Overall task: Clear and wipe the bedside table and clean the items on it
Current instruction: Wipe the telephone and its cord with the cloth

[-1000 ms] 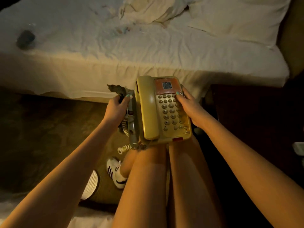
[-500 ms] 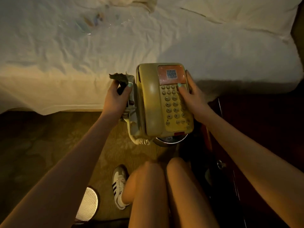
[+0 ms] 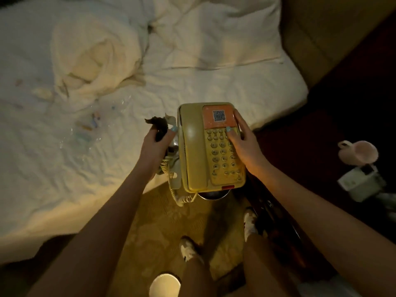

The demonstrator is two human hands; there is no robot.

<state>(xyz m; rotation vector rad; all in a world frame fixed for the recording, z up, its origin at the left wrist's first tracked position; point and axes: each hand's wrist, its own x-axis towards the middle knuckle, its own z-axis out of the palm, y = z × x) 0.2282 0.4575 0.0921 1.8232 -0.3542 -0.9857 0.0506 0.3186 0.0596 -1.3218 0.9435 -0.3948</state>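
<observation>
A beige desk telephone (image 3: pixel 197 151) with an orange label and a keypad is held in the air over the edge of the bed. My right hand (image 3: pixel 244 144) grips its right side, thumb on the keypad. My left hand (image 3: pixel 155 144) holds its left side and also grips a dark crumpled cloth (image 3: pixel 158 125). The coiled cord (image 3: pixel 181 198) hangs below the phone. The dark bedside table (image 3: pixel 321 168) lies to the right.
The white bed (image 3: pixel 64 157) carries a rumpled duvet, pillows and small clear wrappers (image 3: pixel 87 127). A pink mug (image 3: pixel 360 154) and a small white box (image 3: pixel 360 183) sit on the dark table. A round metal rim (image 3: pixel 212 195) shows under the phone. A white round lid (image 3: pixel 165 285) lies on the carpet.
The phone has risen away from my knees and now hangs over the bed's edge. I have stood up, and the view takes in the pillows and table items. Both grips are unchanged.
</observation>
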